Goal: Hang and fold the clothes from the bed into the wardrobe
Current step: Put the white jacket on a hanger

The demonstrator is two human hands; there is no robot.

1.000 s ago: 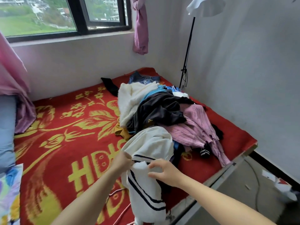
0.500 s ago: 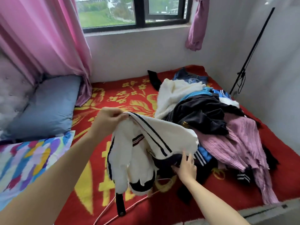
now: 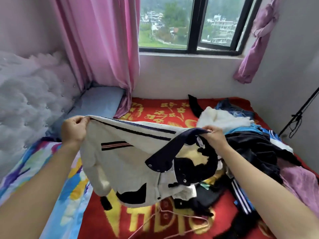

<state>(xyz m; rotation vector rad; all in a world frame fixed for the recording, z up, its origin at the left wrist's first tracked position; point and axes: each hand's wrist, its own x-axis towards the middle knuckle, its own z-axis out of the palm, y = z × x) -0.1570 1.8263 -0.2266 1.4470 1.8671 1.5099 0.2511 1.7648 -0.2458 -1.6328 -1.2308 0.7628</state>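
Note:
A white fleece jacket (image 3: 124,163) with navy stripes and a navy collar hangs spread between my hands above the bed. My left hand (image 3: 73,129) pinches its upper left edge. My right hand (image 3: 213,137) grips the navy collar. Below it a pink wire hanger (image 3: 172,219) lies on the red blanket (image 3: 155,111). The pile of clothes (image 3: 255,147) sits to the right: a white fluffy garment, a black top, blue striped pieces and a pink pleated one. The wardrobe is out of view.
A blue pillow (image 3: 96,104) and a colourful sheet (image 3: 34,163) lie at the left by the padded headboard (image 3: 31,94). Pink curtains (image 3: 103,49) hang beside the window (image 3: 189,25). A black lamp stand (image 3: 300,114) leans at the right wall.
Both hands have lifted the white jacket off the pile and spread it wide. My right hand moved from the pile to the collar. The view swung left and upward.

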